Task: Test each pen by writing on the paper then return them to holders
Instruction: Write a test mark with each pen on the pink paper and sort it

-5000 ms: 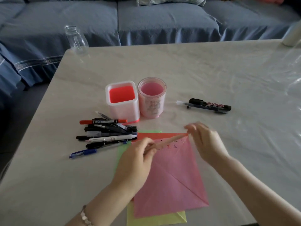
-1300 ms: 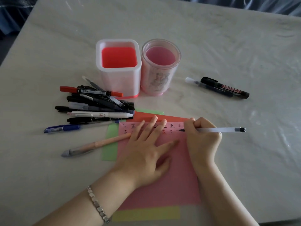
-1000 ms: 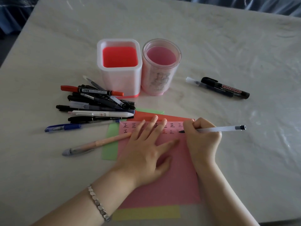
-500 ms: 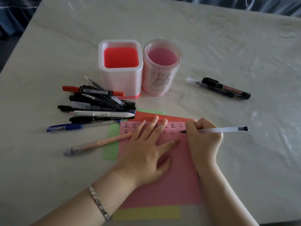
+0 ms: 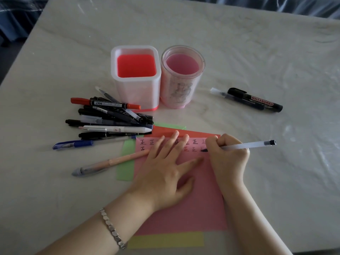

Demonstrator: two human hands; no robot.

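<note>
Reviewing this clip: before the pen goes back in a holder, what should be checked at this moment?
1. Grip: the right hand holds the clear pen, tip on the pink paper: ok.
2. The left hand lies flat on that paper: ok.
3. Fresh mark legible: cannot tell, the writing hand hides it.
4. The square holder and round holder are upright, nothing inside: ok.
5. The peach pen lies across the green paper, in no holder: not ok.

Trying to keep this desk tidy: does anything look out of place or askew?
Nothing spilled or damaged. The square holder and round holder stand empty while most pens lie in a loose heap beside them. A whiteboard marker and a clear-capped pen lie apart on the right. Sheets under the pink paper sit askew.
</note>
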